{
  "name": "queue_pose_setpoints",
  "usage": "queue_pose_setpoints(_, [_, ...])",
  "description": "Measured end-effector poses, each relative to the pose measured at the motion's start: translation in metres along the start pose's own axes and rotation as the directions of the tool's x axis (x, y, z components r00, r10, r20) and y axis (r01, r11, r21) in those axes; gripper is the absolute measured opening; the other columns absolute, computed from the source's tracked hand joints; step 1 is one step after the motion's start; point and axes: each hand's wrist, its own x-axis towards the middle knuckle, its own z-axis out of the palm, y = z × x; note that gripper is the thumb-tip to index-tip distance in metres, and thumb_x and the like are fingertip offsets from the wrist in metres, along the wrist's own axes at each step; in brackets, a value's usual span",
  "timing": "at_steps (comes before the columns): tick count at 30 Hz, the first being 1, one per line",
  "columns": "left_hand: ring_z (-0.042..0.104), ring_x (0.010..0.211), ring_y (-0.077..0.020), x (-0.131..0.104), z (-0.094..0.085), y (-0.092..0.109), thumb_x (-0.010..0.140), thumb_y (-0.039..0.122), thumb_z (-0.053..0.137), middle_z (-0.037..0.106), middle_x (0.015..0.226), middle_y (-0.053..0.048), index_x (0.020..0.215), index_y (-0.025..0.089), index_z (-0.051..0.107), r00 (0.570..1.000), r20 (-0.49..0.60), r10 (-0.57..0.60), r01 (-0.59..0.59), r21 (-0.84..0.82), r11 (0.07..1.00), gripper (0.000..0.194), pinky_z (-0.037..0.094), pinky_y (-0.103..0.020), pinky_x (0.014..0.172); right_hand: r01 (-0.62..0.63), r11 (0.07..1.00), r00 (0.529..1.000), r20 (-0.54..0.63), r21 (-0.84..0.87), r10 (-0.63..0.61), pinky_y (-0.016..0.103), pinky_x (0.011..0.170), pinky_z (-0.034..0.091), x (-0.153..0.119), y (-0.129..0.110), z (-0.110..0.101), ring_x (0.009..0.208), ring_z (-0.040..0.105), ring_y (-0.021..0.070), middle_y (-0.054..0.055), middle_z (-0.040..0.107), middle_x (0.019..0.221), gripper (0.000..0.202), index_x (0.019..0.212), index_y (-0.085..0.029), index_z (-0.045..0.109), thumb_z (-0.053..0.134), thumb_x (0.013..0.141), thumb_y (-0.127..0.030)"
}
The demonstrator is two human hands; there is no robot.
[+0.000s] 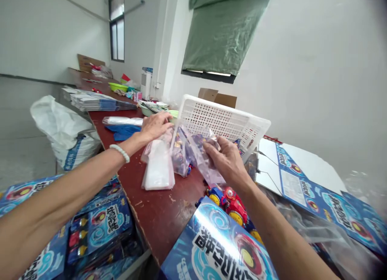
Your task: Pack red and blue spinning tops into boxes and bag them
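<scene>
Two bare hands work over a dark red table (165, 211) that runs from the near edge toward the far left. The right hand (225, 153) has its thumb and fingers pinched on a clear bag (208, 167), which hangs in front of a white basket (223, 112) at the middle of the table. The basket is tilted, its open side facing near, with bagged toys (180, 151) at its left end. The left hand (155, 126), with a beaded bracelet (120, 152) on the wrist, reaches to the basket's left side, fingers loosely extended; whether it grips anything, I cannot tell. Just below it lies a stack of flat clear sleeves (159, 167).

Near the right forearm, red and blue toys (234, 207) lie loose behind a shiny blue box (220, 247) at the near edge. To the right are flattened blue and white cartons (296, 179). At near left, below the table, more blue packages (105, 221) are piled, with a white sack (65, 130) farther back. Toward the far left, the table carries stacked card (93, 100) and a green bowl (117, 87).
</scene>
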Motion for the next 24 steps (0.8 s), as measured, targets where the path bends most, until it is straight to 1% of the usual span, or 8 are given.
queue_pose_setpoints(3, [0.043, 0.119, -0.0330, -0.023, 0.025, 0.027, 0.070, 0.022, 0.067, 0.059, 0.111, -0.008, 0.099, 0.019, 0.062, 0.994, -0.008, 0.111, -0.109, 0.106, 0.988, 0.030, 0.029, -0.049, 0.105, -0.162, 0.916, 0.954, -0.180, 0.367, 0.241, 0.016, 0.032, 0.037, 0.008, 0.002, 0.001, 0.040, 0.049, 0.0094, -0.005, 0.056, 0.060, 0.014, 0.078, -0.017, 0.051, 0.062, 0.078, -0.025])
queue_pose_setpoints(5, [0.049, 0.112, -0.0291, -0.051, 0.042, 0.051, 0.073, 0.032, 0.067, 0.058, 0.111, -0.009, 0.107, 0.018, 0.056, 0.983, 0.051, 0.178, -0.183, 0.111, 0.977, 0.038, 0.035, -0.044, 0.102, -0.171, 0.865, 0.919, -0.241, 0.471, 0.312, 0.020, 0.038, 0.048, 0.015, 0.002, 0.000, 0.049, 0.058, 0.0122, -0.004, 0.057, 0.066, 0.009, 0.080, -0.018, 0.048, 0.057, 0.078, -0.019])
queue_pose_setpoints(7, [0.054, 0.102, -0.0260, -0.077, 0.058, 0.070, 0.066, 0.043, 0.074, 0.057, 0.109, -0.009, 0.113, 0.018, 0.048, 0.960, 0.153, 0.235, -0.247, 0.059, 0.967, 0.060, 0.043, -0.039, 0.093, -0.140, 0.817, 0.901, -0.271, 0.559, 0.340, 0.025, 0.049, 0.056, 0.020, 0.000, -0.004, 0.060, 0.064, 0.0143, -0.002, 0.059, 0.071, 0.008, 0.081, -0.018, 0.048, 0.053, 0.077, -0.014])
queue_pose_setpoints(10, [0.055, 0.106, -0.0268, -0.096, 0.083, 0.081, 0.057, 0.036, 0.081, 0.054, 0.119, -0.012, 0.122, 0.020, 0.037, 0.955, 0.204, 0.215, -0.202, -0.086, 0.976, 0.080, 0.046, -0.037, 0.088, -0.081, 0.715, 0.897, -0.262, 0.694, 0.355, 0.025, 0.055, 0.059, 0.021, -0.006, -0.008, 0.068, 0.067, 0.0172, 0.001, 0.062, 0.072, 0.011, 0.082, -0.016, 0.050, 0.052, 0.075, -0.007])
queue_pose_setpoints(13, [0.061, 0.085, -0.0213, -0.090, 0.105, 0.074, 0.063, 0.027, 0.075, 0.062, 0.099, -0.007, 0.119, 0.020, 0.038, 0.976, 0.217, 0.005, 0.057, -0.277, 0.959, 0.067, 0.048, -0.034, 0.076, -0.040, 0.709, 0.914, -0.260, 0.704, 0.310, 0.024, 0.055, 0.059, 0.018, -0.011, -0.011, 0.071, 0.068, 0.0183, 0.003, 0.063, 0.075, 0.014, 0.083, -0.015, 0.051, 0.056, 0.073, -0.006])
queue_pose_setpoints(15, [0.060, 0.072, -0.0175, -0.082, 0.114, 0.069, 0.068, 0.025, 0.070, 0.063, 0.083, -0.002, 0.110, 0.019, 0.046, 0.968, 0.242, -0.064, 0.148, -0.345, 0.927, 0.049, 0.047, -0.030, 0.068, -0.015, 0.723, 0.925, -0.266, 0.691, 0.273, 0.025, 0.057, 0.060, 0.015, -0.013, -0.014, 0.072, 0.068, 0.0181, 0.003, 0.063, 0.077, 0.015, 0.084, -0.014, 0.052, 0.057, 0.073, -0.005])
queue_pose_setpoints(20, [0.061, 0.073, -0.0159, -0.075, 0.124, 0.063, 0.074, 0.020, 0.061, 0.066, 0.079, -0.002, 0.086, 0.017, 0.062, 0.961, 0.278, 0.004, 0.105, -0.376, 0.921, 0.013, 0.046, -0.024, 0.062, -0.010, 0.700, 0.921, -0.267, 0.714, 0.285, 0.027, 0.060, 0.060, 0.010, -0.020, -0.019, 0.075, 0.068, 0.0191, 0.008, 0.067, 0.086, 0.014, 0.083, -0.013, 0.052, 0.053, 0.077, -0.001])
queue_pose_setpoints(24, [0.059, 0.069, -0.0149, -0.067, 0.123, 0.058, 0.080, 0.020, 0.052, 0.064, 0.072, -0.002, 0.075, 0.016, 0.059, 0.981, 0.194, 0.001, 0.060, -0.305, 0.950, 0.009, 0.044, -0.024, 0.062, -0.022, 0.667, 0.886, -0.295, 0.744, 0.358, 0.025, 0.059, 0.060, 0.005, -0.025, -0.029, 0.077, 0.069, 0.0186, 0.007, 0.067, 0.084, 0.015, 0.082, -0.014, 0.051, 0.051, 0.080, 0.001])
